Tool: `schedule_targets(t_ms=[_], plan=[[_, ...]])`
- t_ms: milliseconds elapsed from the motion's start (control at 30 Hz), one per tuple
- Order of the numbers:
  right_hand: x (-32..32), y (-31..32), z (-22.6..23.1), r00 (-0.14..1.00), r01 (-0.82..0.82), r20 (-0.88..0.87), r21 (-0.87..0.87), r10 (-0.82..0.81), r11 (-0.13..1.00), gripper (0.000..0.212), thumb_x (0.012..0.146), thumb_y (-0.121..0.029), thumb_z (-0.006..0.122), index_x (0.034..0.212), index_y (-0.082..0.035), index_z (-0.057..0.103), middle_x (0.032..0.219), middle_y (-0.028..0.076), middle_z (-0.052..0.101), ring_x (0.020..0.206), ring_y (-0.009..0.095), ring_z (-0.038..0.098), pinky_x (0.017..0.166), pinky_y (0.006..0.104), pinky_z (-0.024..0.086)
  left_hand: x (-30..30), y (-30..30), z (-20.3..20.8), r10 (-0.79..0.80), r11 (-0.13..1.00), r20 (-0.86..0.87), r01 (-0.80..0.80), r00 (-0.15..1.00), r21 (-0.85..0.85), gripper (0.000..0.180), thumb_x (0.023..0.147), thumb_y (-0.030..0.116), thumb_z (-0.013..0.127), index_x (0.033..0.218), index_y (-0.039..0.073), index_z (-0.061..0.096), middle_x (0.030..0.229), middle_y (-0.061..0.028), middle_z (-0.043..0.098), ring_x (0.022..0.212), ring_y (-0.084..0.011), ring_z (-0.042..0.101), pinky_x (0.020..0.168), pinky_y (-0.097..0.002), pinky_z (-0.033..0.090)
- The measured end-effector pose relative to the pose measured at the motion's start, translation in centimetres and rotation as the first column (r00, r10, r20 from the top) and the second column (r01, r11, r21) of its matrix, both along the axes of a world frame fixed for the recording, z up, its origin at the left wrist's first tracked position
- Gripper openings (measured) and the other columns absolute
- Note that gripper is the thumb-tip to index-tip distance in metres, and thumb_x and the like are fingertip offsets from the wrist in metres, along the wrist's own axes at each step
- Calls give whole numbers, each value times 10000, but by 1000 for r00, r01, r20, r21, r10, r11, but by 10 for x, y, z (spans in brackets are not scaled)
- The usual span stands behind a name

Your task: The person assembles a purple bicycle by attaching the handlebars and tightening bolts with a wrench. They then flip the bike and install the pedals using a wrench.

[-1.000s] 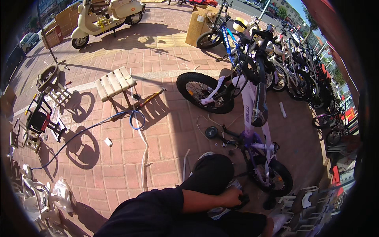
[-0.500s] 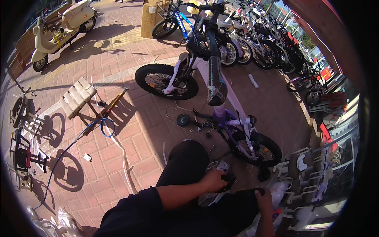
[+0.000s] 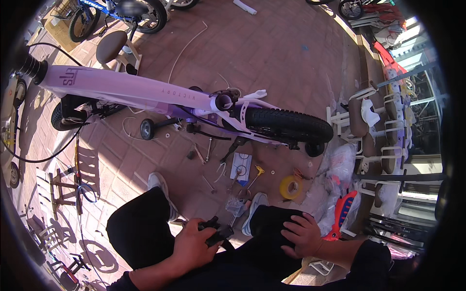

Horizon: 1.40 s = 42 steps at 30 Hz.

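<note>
My left hand (image 3: pixel 192 246) is closed around a chunky black part (image 3: pixel 219 234), held over my lap beside my left knee; its exact kind I cannot make out. My right hand (image 3: pixel 302 236) lies on my right thigh, fingers spread, holding nothing. In front of me stands a lilac bicycle (image 3: pixel 141 90), its seat tube open at the top with no saddle in it. The fat rear tyre (image 3: pixel 286 124) points to the right, with a small training wheel (image 3: pixel 314 148) beside it. Another small black wheel (image 3: pixel 147 129) is on the near side of the frame.
On the paving by my shoes lie a printed sheet (image 3: pixel 241 164), a yellow-handled tool (image 3: pixel 260 170), a tape roll (image 3: pixel 291 187) and a wrench (image 3: pixel 209 149). Plastic wrapping (image 3: pixel 342 162) is heaped at right, near small seats (image 3: pixel 359 117). A slatted stool (image 3: pixel 62 189) stands left.
My view has swung, so the bicycle now lies across it, nearer and larger. My right hand has gone from curled to spread on my thigh. My left hand keeps the black part.
</note>
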State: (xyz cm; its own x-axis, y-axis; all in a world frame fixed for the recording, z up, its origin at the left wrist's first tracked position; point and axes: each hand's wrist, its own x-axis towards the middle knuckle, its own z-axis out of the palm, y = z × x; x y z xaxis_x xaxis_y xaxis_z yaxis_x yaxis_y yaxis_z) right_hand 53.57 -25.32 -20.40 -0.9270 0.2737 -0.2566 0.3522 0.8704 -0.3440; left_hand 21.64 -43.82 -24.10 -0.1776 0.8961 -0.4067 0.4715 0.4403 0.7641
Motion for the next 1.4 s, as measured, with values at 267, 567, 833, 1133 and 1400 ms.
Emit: schedule_targets(t_ms=[267,567,833,1133,1400], plan=[[-13,56,6,1000,8,25,-324,0,946,363,690,-331,767,1002,-153,715,1128,34,664,1087,265,607,973,478,453,-15,51,9,-150,941,19,148,989,-304,350,761,280,790,1076,137,731,1105,-203,600,939,-374,667,772,-453,565],[-2,20,24,946,2,318,-211,67,978,312,829,-342,610,1048,-155,730,1092,61,716,1088,269,645,933,527,469,36,-20,16,396,864,158,-308,904,-399,487,795,406,766,1162,91,710,1195,-224,589,1130,-394,598,982,-449,489],[-98,30,52,766,-223,442,-498,466,838,477,947,-500,580,985,-38,692,972,175,709,912,328,690,835,425,524,-18,-133,184,772,633,8,-769,635,-90,461,803,364,783,1172,98,707,1217,-224,581,1149,-384,583,1002,-437,480],[-397,-126,188,841,-290,185,-639,508,713,397,915,-372,633,1094,-24,700,983,187,723,970,341,700,847,424,541,-32,-345,227,900,-208,-436,-906,-29,-368,352,804,310,705,1083,99,744,1036,-197,675,1095,-332,611,942,-416,508],[-600,-186,205,850,-300,293,-413,438,860,338,878,-302,665,1023,-5,733,1007,190,735,947,334,721,815,420,557,137,-419,181,825,-543,-506,-602,-253,-585,307,785,300,675,990,88,759,1005,-151,747,967,-318,713,865,-408,553]])
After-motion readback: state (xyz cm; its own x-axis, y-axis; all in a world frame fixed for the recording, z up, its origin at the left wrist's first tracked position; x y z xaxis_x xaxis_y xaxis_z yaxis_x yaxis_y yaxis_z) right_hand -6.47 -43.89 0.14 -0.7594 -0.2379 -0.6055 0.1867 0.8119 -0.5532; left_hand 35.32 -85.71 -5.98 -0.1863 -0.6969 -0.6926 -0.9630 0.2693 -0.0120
